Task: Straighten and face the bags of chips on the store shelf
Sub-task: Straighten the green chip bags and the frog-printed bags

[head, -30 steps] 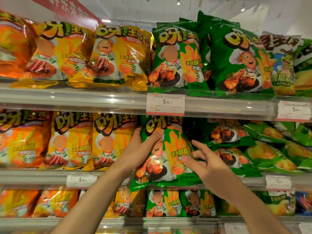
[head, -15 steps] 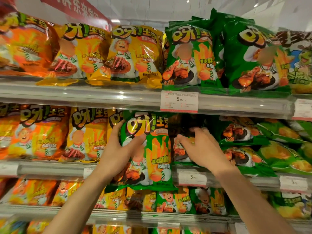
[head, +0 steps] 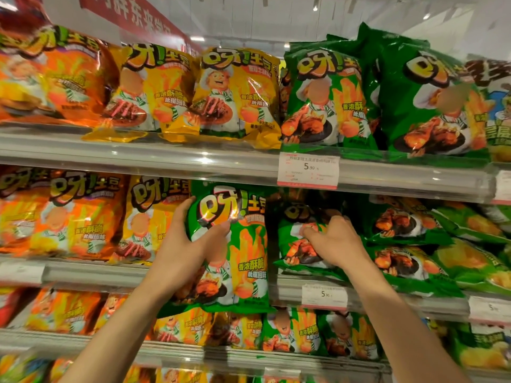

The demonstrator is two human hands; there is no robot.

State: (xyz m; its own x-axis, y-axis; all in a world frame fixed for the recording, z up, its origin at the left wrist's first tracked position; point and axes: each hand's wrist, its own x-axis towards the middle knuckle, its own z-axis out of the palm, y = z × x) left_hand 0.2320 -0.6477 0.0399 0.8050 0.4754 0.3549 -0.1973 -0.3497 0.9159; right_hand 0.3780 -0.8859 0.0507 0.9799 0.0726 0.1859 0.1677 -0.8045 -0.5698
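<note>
Since a second ago our right hand point(head: 336, 241) has left the front green bag point(head: 235, 250) and reached back to a second green bag point(head: 298, 244) deeper on the middle shelf point(head: 96, 272). Both arms stretch up and forward. Our left hand point(head: 188, 244) grips the front bag's upper left edge, thumb across its face, fingers behind; the bag stands upright, its bottom hanging over the shelf lip. Our right hand curls, fingers closed on the rear bag's top. Yellow bags point(head: 149, 217) crowd the left; slumped green bags point(head: 401, 244) lie on the right. A price tag point(head: 324, 297) sits below our right wrist.
</note>
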